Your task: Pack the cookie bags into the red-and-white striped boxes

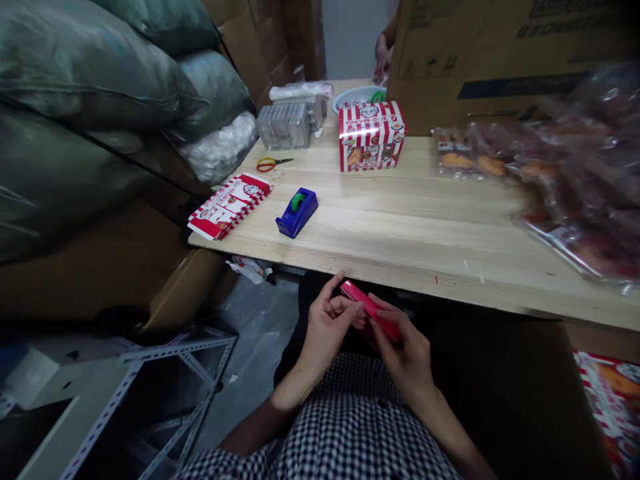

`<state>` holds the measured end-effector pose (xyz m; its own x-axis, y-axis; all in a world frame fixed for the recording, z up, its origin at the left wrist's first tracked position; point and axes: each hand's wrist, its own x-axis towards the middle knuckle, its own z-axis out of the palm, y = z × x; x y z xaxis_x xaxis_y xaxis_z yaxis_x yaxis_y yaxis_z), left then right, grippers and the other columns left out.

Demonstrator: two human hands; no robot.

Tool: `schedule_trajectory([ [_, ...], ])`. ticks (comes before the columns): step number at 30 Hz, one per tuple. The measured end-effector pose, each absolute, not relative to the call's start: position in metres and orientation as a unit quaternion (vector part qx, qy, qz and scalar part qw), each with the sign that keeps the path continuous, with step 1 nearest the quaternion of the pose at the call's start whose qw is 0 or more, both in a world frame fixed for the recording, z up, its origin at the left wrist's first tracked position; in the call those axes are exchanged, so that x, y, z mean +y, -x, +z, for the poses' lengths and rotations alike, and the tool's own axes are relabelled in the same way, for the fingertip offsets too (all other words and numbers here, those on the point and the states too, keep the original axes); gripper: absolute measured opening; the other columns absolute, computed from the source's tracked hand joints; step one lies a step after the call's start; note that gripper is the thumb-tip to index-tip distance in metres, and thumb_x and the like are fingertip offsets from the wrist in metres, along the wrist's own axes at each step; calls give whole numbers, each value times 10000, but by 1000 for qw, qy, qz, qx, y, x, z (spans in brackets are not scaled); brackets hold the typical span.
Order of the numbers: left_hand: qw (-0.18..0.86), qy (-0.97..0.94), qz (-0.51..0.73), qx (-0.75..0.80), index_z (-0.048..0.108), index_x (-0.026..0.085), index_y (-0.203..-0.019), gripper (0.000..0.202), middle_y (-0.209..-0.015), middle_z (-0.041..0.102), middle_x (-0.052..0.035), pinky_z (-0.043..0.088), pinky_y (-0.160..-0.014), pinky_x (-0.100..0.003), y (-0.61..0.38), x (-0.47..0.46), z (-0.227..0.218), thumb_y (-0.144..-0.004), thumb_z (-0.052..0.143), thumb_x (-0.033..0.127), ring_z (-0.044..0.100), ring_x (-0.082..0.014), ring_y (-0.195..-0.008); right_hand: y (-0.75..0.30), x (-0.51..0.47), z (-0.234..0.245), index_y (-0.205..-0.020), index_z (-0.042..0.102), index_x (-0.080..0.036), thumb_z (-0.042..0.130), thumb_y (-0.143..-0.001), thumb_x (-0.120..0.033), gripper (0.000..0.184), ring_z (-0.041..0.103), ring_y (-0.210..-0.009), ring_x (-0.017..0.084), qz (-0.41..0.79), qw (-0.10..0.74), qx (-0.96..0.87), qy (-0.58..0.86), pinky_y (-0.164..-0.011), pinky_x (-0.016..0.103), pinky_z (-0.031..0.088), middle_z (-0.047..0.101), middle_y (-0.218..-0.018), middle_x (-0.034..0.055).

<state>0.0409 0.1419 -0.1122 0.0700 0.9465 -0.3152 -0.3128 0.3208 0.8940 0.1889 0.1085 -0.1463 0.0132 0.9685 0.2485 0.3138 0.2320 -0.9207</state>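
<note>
Both hands are low in front of my lap, below the near edge of the wooden table [410,247]. A flat red folded piece [371,309] is gripped between them. My left hand [327,320] pinches its upper left end with curled fingers. My right hand [405,350] grips its lower right end from underneath. On the table stand a red-and-white striped box [371,137], a stack of flat striped box blanks [229,204] and a blue tape dispenser [297,211].
Scissors [273,162] and clear plastic trays [286,124] lie at the back left. Bagged goods [575,180] cover the table's right side. Large cardboard boxes [500,53] stand behind, with another person's hand [383,57] beside them. Grey sacks [95,87] pile left; a metal frame [165,387] is on the floor.
</note>
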Motion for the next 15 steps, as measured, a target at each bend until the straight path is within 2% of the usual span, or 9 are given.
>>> schedule_trajectory([
  [4,684,-286,459,490,389,169,-1451,806,-717,700,-4,536,-619,-242,-38,145,-130,-774,788,343,644,-117,-579,-191,108,-148,-1446,470,-349,529,-961,-151,527,587,-1267,245,326,459,-656,502,-1074,466,498,573,-1425,41],
  [7,683,-312,418,511,409,169,-1412,764,-705,691,-4,516,-586,-244,-35,148,-136,-781,774,397,632,-124,-549,-196,112,-145,-1418,512,-376,494,-976,-143,500,574,-1276,239,343,455,-665,484,-1075,461,493,564,-1426,28],
  [9,632,-377,404,544,500,175,-1321,678,-621,613,44,460,-537,-222,-31,152,-139,-760,788,424,561,-107,-502,-201,117,-138,-1361,580,-372,494,-982,-163,441,589,-1249,235,370,455,-653,479,-1057,454,503,587,-1391,33],
  [11,532,-460,403,585,599,192,-1197,590,-589,518,72,415,-536,-216,-27,158,-139,-709,827,432,489,-96,-513,-208,122,-130,-1310,629,-359,506,-984,-196,385,600,-1229,234,402,453,-635,480,-1046,451,506,608,-1358,41],
  [13,426,-538,399,608,652,219,-1146,572,-670,536,49,432,-614,-237,-21,166,-136,-655,866,419,502,-115,-612,-215,128,-121,-1265,665,-343,528,-979,-232,336,611,-1212,237,433,442,-621,482,-1035,451,510,632,-1325,51],
  [15,392,-602,386,579,672,250,-1165,579,-876,630,-7,470,-753,-281,-16,175,-128,-643,879,388,568,-160,-788,-222,134,-115,-1205,703,-325,560,-966,-259,286,623,-1194,242,460,434,-609,479,-1025,451,514,666,-1275,58],
])
